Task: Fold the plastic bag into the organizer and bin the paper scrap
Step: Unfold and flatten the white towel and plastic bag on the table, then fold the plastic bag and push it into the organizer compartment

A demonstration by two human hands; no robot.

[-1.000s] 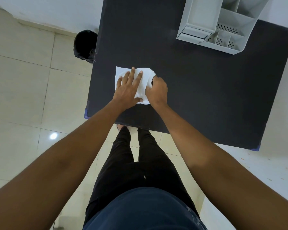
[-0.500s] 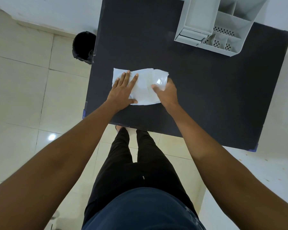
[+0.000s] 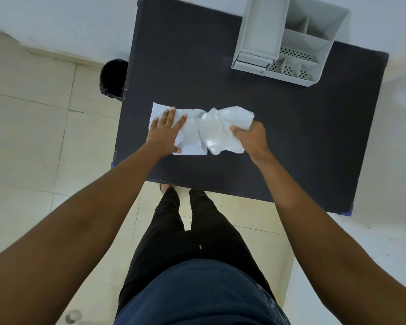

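A crumpled, translucent white plastic bag (image 3: pixel 217 131) lies stretched sideways on the black table (image 3: pixel 291 137), near its front left part. My left hand (image 3: pixel 165 133) rests flat on the bag's left end, fingers spread, pinning it down. My right hand (image 3: pixel 250 137) grips the bag's right end, fingers closed around the bunched plastic. A grey organizer (image 3: pixel 288 41) with several compartments stands at the table's far right. A black bin (image 3: pixel 113 78) sits on the floor by the table's left edge. I cannot pick out a separate paper scrap.
The tiled floor (image 3: pixel 33 137) stretches to the left. My legs in dark trousers (image 3: pixel 185 231) stand at the table's front edge. A white wall runs behind the table.
My right hand has pulled the bag's right end out to the right, so the bag went from a compact bundle to a long strip. My left hand stayed pressed on the left end.
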